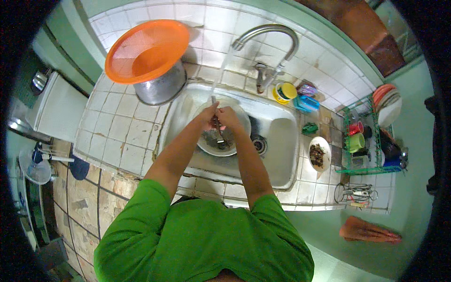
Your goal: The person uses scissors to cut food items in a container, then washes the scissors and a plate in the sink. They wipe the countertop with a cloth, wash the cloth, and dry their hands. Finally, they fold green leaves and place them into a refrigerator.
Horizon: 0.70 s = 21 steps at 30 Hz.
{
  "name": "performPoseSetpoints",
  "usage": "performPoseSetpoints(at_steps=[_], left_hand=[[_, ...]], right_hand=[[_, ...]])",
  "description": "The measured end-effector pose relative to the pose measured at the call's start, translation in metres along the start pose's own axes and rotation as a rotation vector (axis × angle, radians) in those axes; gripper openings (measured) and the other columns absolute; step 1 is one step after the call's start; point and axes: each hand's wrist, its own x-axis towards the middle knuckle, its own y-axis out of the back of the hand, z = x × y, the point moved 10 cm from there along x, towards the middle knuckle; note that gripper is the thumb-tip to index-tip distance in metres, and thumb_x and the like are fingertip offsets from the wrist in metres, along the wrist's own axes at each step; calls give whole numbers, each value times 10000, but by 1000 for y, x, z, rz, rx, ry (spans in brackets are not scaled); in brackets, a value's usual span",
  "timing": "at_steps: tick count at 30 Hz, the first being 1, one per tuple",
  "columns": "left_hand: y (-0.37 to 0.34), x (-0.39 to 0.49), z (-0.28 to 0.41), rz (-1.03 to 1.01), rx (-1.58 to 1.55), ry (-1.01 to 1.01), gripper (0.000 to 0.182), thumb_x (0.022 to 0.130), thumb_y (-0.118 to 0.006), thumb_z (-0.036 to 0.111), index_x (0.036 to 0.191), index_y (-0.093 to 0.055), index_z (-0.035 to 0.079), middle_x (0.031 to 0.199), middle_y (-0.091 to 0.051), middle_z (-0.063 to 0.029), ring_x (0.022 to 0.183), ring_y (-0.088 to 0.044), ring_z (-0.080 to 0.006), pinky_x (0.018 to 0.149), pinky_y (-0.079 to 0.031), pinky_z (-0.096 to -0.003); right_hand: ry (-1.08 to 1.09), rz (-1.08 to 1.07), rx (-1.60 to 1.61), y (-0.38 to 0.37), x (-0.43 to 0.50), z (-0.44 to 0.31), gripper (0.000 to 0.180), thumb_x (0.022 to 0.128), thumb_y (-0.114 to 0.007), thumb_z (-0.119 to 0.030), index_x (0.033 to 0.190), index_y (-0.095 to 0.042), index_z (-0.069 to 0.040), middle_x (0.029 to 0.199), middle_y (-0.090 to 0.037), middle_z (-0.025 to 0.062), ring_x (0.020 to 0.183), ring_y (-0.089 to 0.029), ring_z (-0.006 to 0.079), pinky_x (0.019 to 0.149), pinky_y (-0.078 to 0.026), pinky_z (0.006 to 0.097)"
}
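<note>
My left hand (208, 115) and my right hand (228, 117) meet above a round pale basin (243, 121) in the metal sink. Between them is a slim dark utensil (217, 129) with a shiny lower end, pointing down into the basin. My fingers close about its upper part; exactly what it is cannot be made out. Something reddish brown shows under my fingers. Cloudy water (211, 139) with dark bits lies in the basin. From the curved faucet (282, 30), water runs down just beyond my fingertips.
An orange strainer (155, 53) rests on a metal pot (162, 88) at left. Right of the sink (282, 151) stand a yellow-lidded tub (283, 92), a blue container (306, 103), a white bowl (326, 165) of brown pieces and a green dish rack (359, 172).
</note>
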Motion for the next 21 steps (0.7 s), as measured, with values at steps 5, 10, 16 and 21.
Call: performPoseSetpoints(at_steps=[5,10,16,21], left_hand=[[-10,-23,54,85,459,35,370,863,-579,441,1037,-504,124,706,-529,-39,576,-519,-177,544,-507,-371],[-15,-46,96,169,367,-121,401,805,-689,353,1024,-510,69,786,-543,-48,636,-540,-163,561,-518,-338],[-35,-60,70,-18,-99,-102,261,881,-575,124,1102,-504,6,1132,-591,-155,939,-636,-259,629,-563,-363],[-27,-82,52,60,142,-199,425,880,-558,86,1272,-418,-1,1151,-564,-138,851,-661,-233,565,-560,-279]], right_hand=[[242,871,-90,215,-59,39,198,824,-561,-119,970,-663,-32,866,-682,101,685,-648,231,597,-517,337],[-136,672,-772,297,-22,105,305,820,-594,-228,1076,-633,-68,1030,-645,157,946,-615,322,811,-492,420],[-211,593,-538,292,15,142,320,756,-610,-177,1063,-642,-92,1008,-648,162,949,-605,352,845,-482,411],[286,1244,170,287,-92,97,334,792,-573,-161,1077,-600,11,991,-654,137,895,-622,246,792,-509,375]])
